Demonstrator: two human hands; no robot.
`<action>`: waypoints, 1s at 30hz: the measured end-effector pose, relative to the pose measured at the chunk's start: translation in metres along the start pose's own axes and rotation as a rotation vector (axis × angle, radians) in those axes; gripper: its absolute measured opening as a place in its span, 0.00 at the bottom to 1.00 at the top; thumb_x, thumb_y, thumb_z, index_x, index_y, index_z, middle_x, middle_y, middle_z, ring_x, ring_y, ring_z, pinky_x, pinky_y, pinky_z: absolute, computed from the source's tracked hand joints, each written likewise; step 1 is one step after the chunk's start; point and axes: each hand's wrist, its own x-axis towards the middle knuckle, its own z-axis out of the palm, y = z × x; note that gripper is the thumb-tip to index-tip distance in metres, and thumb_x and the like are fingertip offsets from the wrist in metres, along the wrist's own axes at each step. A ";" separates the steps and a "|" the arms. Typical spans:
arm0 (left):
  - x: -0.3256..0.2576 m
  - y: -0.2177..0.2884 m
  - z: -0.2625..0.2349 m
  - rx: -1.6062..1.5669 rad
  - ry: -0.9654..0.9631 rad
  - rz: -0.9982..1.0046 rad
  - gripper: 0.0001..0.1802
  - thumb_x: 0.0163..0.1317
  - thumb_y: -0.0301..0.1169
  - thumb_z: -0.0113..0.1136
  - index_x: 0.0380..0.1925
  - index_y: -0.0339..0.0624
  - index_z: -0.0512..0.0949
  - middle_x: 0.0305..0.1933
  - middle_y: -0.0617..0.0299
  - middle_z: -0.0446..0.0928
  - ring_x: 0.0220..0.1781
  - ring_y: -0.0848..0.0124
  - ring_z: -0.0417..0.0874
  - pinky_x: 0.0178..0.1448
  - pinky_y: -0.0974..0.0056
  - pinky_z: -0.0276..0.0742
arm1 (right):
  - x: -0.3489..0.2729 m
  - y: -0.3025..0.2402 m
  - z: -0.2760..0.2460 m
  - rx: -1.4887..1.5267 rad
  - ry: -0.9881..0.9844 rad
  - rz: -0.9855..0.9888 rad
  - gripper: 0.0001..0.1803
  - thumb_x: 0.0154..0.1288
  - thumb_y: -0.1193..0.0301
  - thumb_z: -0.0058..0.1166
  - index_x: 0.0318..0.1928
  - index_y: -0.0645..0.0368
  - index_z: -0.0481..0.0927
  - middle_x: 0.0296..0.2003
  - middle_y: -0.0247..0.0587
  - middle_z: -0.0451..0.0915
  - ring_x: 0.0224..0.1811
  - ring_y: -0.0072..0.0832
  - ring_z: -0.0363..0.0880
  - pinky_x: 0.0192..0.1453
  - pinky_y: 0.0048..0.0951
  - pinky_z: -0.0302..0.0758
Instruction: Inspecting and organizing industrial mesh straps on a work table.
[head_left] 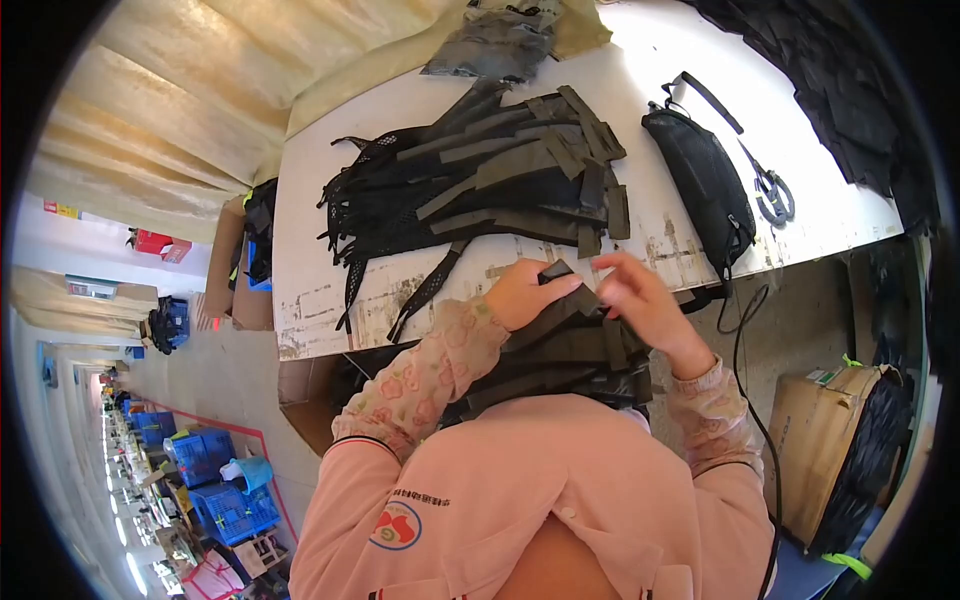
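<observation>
At the table's front edge my left hand (528, 294) is closed, its thumb pressing on a dark fabric strip (575, 297). Just to the right, my right hand (645, 306) has its fingers curled beside the strip's end; what lies between them I cannot make out. Below both hands, more dark strips and black fabric (570, 350) lie over my lap. Beyond them a pile of black mesh pieces with dark olive strips (480, 175) is spread on the white table (310, 290), several mesh ends hanging toward me.
A black zippered waist bag (700, 185) lies at the right, near a dark grey loop (775, 197). Clear bags (495, 45) sit at the back. A cardboard box (815, 440) stands on the floor at right, with a black cable (740, 370) hanging nearby. Blue crates (230, 510) are at lower left.
</observation>
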 end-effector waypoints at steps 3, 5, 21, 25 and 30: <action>-0.002 -0.001 -0.002 0.086 -0.077 -0.102 0.19 0.57 0.42 0.64 0.42 0.40 0.79 0.31 0.63 0.79 0.34 0.78 0.75 0.37 0.68 0.71 | -0.013 0.001 0.007 -0.028 -0.198 -0.006 0.15 0.61 0.76 0.55 0.47 0.60 0.69 0.22 0.30 0.70 0.24 0.16 0.68 0.27 0.20 0.64; -0.005 -0.014 0.006 -0.001 -0.083 0.085 0.17 0.58 0.38 0.64 0.42 0.39 0.77 0.34 0.67 0.75 0.33 0.80 0.71 0.40 0.72 0.71 | -0.017 0.001 -0.013 -0.187 -0.288 0.150 0.14 0.58 0.77 0.57 0.42 0.59 0.68 0.22 0.26 0.68 0.25 0.13 0.65 0.28 0.17 0.64; 0.073 -0.029 -0.115 0.786 0.546 0.351 0.21 0.51 0.27 0.64 0.47 0.45 0.74 0.40 0.57 0.74 0.44 0.58 0.76 0.50 0.58 0.72 | -0.003 -0.007 -0.037 -0.763 0.041 0.013 0.19 0.59 0.62 0.60 0.45 0.58 0.73 0.31 0.47 0.80 0.34 0.39 0.80 0.36 0.36 0.75; 0.042 0.002 -0.074 0.926 0.631 0.699 0.26 0.45 0.17 0.55 0.48 0.45 0.76 0.35 0.56 0.70 0.40 0.56 0.74 0.45 0.59 0.72 | 0.025 -0.006 -0.023 0.136 0.168 0.006 0.20 0.64 0.63 0.56 0.53 0.57 0.69 0.33 0.40 0.80 0.35 0.28 0.79 0.36 0.29 0.76; -0.003 -0.007 -0.033 1.121 0.458 0.654 0.29 0.47 0.25 0.60 0.54 0.44 0.74 0.34 0.58 0.69 0.37 0.58 0.72 0.43 0.57 0.69 | 0.037 -0.013 -0.010 0.615 0.137 0.091 0.22 0.63 0.75 0.55 0.57 0.57 0.64 0.32 0.34 0.78 0.34 0.18 0.75 0.38 0.19 0.73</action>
